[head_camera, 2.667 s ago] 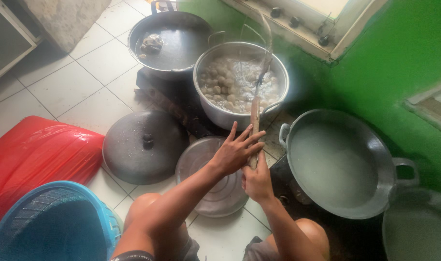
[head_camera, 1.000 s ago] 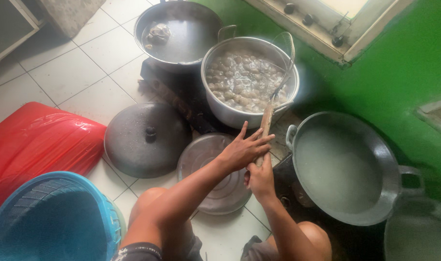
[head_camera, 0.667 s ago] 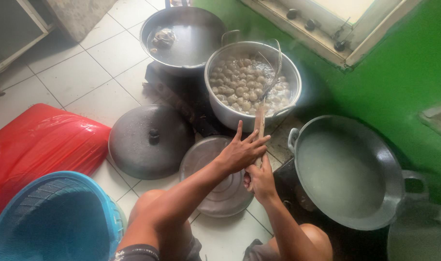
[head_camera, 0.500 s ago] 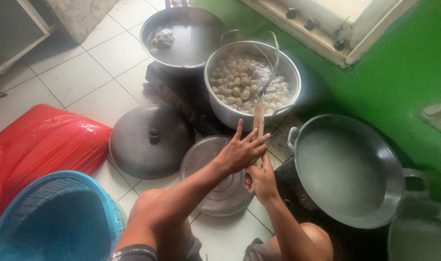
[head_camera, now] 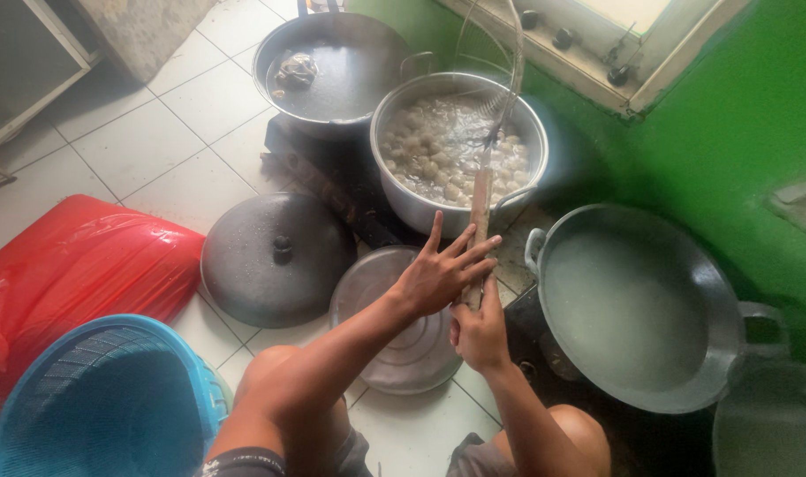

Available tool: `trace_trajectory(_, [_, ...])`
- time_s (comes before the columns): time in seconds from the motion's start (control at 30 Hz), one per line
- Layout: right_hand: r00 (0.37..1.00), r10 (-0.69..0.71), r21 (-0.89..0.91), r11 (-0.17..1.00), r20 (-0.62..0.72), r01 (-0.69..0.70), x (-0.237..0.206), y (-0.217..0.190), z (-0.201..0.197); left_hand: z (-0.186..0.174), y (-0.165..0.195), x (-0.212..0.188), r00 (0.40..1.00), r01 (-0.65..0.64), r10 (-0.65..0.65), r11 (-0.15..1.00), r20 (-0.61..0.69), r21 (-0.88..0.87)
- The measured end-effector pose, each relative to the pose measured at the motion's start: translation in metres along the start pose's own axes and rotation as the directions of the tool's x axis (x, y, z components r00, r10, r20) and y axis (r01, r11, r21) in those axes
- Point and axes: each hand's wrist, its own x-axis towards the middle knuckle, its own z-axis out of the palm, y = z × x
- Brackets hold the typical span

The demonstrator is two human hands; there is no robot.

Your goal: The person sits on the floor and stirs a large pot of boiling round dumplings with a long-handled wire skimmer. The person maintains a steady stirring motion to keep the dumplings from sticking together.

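While you crouch over the tiled floor (head_camera: 155,150), your two hands meet on the wooden handle (head_camera: 480,212) of a long skimmer whose wire end (head_camera: 500,110) dips into the steel pot of pale round balls (head_camera: 451,146); take that pot as your landmark. Your left hand (head_camera: 438,278) sits just in front of the pot, its fingers spread wide and straight, the palm pressed flat against the handle rather than curled round it, so it grasps nothing. Your right hand (head_camera: 480,334) is right beside it and a little nearer to you, with its grip closed round the lower end of the handle, thumb lying up along the wood. The handle rises steeply from your hands, crosses the pot's near rim and leans toward its far side. Behind the pot and touching it stands a dark pot of dark liquid (head_camera: 341,71) with a lump floating in it. To the pot's right, close by, is a large grey wok (head_camera: 637,305) filled with cloudy liquid. In front of the pot, under your left forearm, lies a round metal lid (head_camera: 394,327), and to the left of that a dark domed lid (head_camera: 275,256) with a knob. Farther left of the pot are a red plastic bag (head_camera: 67,274) and a blue woven basket (head_camera: 102,406)
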Motion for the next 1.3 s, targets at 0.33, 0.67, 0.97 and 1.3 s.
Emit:
trace_trajectory(0.33, [0.99, 0.001, 0.001, 1.0, -0.144, -0.001, 0.004, 0.003, 0.006, -0.007, 0.008, 0.008, 0.98, 0.033, -0.008, 0.991, 0.197, -0.127])
trace_trajectory(0.67, [0.992, 0.086, -0.02, 0.996, -0.095, -0.089, 0.024, 0.027, 0.0, 0.017, -0.007, 0.001, 0.963, 0.06, -0.028, 0.992, 0.269, -0.111])
trace_trajectory(0.97, [0.996, 0.09, 0.202, 0.975, 0.029, -0.094, 0.016, 0.026, -0.007, 0.022, -0.013, 0.002, 0.997, -0.063, 0.06, 0.996, 0.053, 0.06])
trace_trajectory(1.3, [1.0, 0.028, 0.168, 0.985, 0.014, -0.03, 0.003, 0.012, -0.003, 0.0, -0.015, 0.001, 0.995, -0.103, 0.103, 0.995, 0.01, -0.01])
